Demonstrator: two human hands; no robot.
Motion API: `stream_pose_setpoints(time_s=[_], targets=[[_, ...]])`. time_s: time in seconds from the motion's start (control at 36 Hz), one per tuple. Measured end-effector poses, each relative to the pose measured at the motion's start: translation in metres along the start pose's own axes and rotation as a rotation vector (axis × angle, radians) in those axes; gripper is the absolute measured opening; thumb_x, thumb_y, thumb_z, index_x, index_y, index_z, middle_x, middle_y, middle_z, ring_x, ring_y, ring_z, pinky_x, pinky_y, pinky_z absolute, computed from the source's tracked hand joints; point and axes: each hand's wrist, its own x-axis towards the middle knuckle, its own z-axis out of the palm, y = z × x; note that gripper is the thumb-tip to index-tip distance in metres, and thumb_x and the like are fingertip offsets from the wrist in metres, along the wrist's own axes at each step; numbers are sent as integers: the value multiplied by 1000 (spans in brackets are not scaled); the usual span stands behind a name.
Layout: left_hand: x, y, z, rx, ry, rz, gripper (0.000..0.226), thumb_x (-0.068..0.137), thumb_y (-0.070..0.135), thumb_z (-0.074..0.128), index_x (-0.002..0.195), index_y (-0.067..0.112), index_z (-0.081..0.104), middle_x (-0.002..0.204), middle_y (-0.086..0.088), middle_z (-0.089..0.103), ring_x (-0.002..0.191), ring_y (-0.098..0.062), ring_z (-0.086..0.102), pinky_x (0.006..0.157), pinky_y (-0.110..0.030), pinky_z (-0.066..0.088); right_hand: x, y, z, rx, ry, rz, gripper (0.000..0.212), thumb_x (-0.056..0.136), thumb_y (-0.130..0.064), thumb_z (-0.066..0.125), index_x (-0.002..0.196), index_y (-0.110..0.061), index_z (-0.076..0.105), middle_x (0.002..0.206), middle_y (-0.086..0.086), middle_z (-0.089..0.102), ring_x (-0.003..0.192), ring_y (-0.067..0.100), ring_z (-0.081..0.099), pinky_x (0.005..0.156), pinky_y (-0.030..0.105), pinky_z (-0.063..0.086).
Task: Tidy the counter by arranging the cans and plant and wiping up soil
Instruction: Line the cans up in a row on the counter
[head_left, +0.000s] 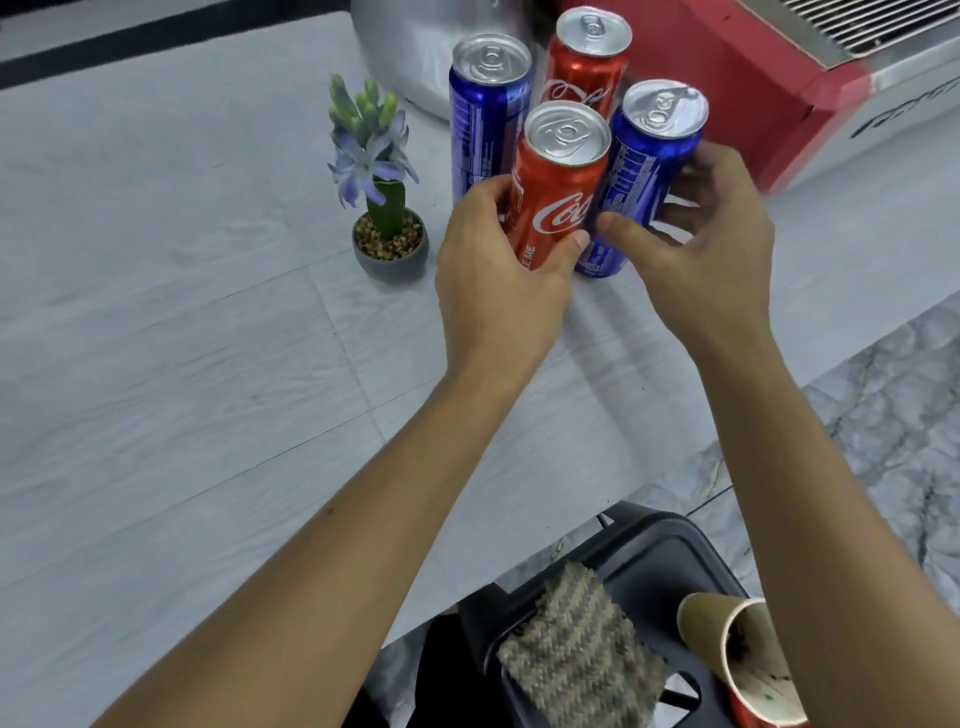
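Pale grey table (182, 338), four slim cans bunched up right at the fingers. Left hand (498, 275) has its fingers wrapped round the front Coca-Cola can (558, 192), thumb across the label. Right hand (711, 249) cups the near blue can (644, 171) next to it, thumb in front, fingers behind. Both cans stand upright and touch each other, and the far blue can (483, 119) and far red can (584, 62) sit just beyond the fingertips. Tabs look sealed, so I'd guess full and heavyish. Thin aluminium is slick and dents easily, so grip mid-body. The potted plant (387, 208), just left of the left knuckles, looks light and tippy; hold it by the pot.
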Motion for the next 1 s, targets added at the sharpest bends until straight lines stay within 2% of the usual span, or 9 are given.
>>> stream_pose_setpoints(time_s=[0.08, 0.17, 0.28, 0.44, 0.5, 0.64, 0.83, 0.89, 1.0], targets=[[-3, -2, -3, -2, -29, 10, 65, 81, 39, 86, 137, 20, 59, 125, 11, 66, 105, 4, 61, 86, -6, 47, -5, 1, -3, 1, 24, 10, 69, 78, -27, 88, 137, -12, 55, 121, -8, 66, 101, -6, 66, 82, 13, 55], [-7, -7, -9, -21, -58, 7, 62, 80, 38, 88, 133, 22, 61, 111, 23, 61, 89, 23, 57, 73, 6, 42, -12, -1, -6, -8, 34, 17, 69, 76, -29, 90, 135, -13, 56, 117, -11, 65, 99, -8, 66, 79, 13, 56], [-17, -15, -21, -54, -89, 5, 63, 79, 36, 89, 133, 23, 59, 97, 33, 53, 91, 36, 49, 66, 8, 40, -27, -6, -10, 13, 29, 18, 72, 76, -28, 91, 137, -15, 55, 120, -8, 67, 103, 1, 69, 78, 16, 58], [-32, -20, -58, -50, -81, 25, 67, 77, 42, 89, 136, 26, 59, 111, 26, 58, 95, 31, 51, 67, 7, 41, -57, -21, -12, 47, -5, 14, 71, 76, -28, 92, 135, -19, 55, 119, -10, 69, 104, 3, 70, 81, 19, 60], [-38, -22, -74, -49, -83, 18, 68, 77, 42, 89, 136, 27, 59, 113, 25, 59, 95, 22, 57, 67, 2, 47, -68, -27, -10, 47, -26, 10, 70, 76, -28, 93, 134, -20, 55, 119, -11, 69, 105, 3, 70, 83, 21, 61], [-54, -32, -119, -55, -78, -11, 67, 77, 40, 90, 136, 28, 60, 117, 22, 63, 106, 5, 63, 81, -11, 53, -98, -45, 0, 55, -68, 11, 69, 74, -29, 94, 132, -23, 57, 117, -17, 69, 105, 2, 70, 83, 26, 63], [-76, -53, -188, -61, -19, -52, 67, 76, 39, 91, 135, 29, 61, 109, 27, 60, 103, 19, 58, 72, 2, 47, -145, -77, 37, 105, -150, 15, 67, 73, -26, 94, 129, -23, 58, 112, -19, 69, 104, 3, 70, 84, 30, 63], [-83, -60, -209, -55, 6, -59, 67, 76, 38, 91, 135, 29, 62, 109, 27, 62, 105, 21, 57, 74, 2, 47, -156, -87, 49, 118, -179, 8, 66, 73, -25, 94, 128, -24, 58, 111, -20, 69, 104, 4, 70, 85, 30, 63], [-95, -73, -251, -56, 54, -95, 64, 76, 36, 91, 134, 30, 64, 112, 25, 67, 111, 14, 61, 80, -9, 55, -177, -110, 76, 148, -224, -7, 64, 74, -25, 93, 126, -30, 57, 112, -20, 69, 105, 3, 69, 85, 25, 62]])
